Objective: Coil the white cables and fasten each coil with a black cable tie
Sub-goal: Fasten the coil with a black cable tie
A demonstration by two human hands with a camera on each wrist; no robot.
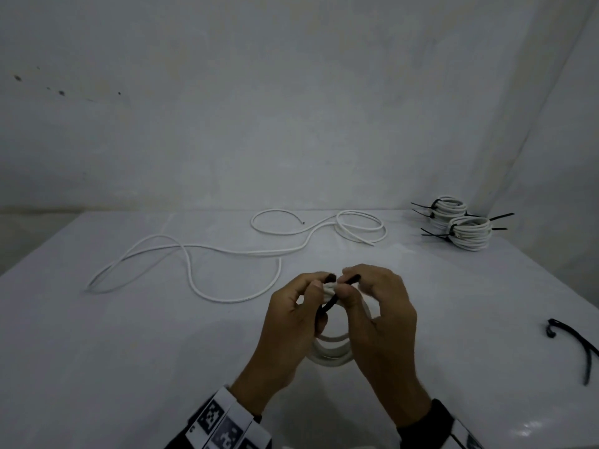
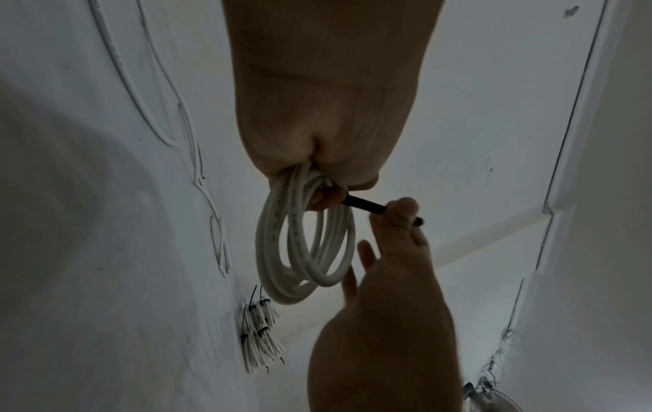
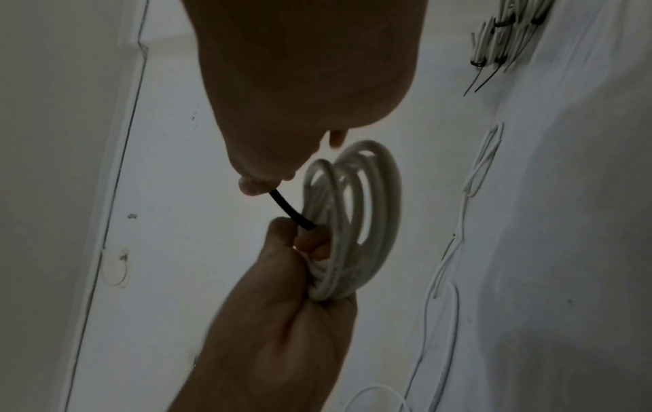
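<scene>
A white cable coil point(image 1: 330, 350) hangs upright above the table, gripped at its top by my left hand point(image 1: 301, 306). A black cable tie point(image 1: 334, 298) crosses the top of the coil. My right hand point(image 1: 359, 286) pinches the tie's free end between thumb and forefinger. In the left wrist view the coil point(image 2: 303, 239) dangles from the left hand and the tie point(image 2: 367, 206) runs from it to the right hand point(image 2: 398, 217). The right wrist view shows the tie point(image 3: 289, 209) stretched between the right hand point(image 3: 257, 184) and the left hand point(image 3: 303, 245) holding the coil point(image 3: 356, 223).
Loose white cables point(image 1: 201, 254) sprawl over the far half of the white table point(image 1: 129, 351). Two tied coils point(image 1: 460, 225) with black tie tails sit at the back right. A few spare black ties point(image 1: 580, 345) lie at the right edge.
</scene>
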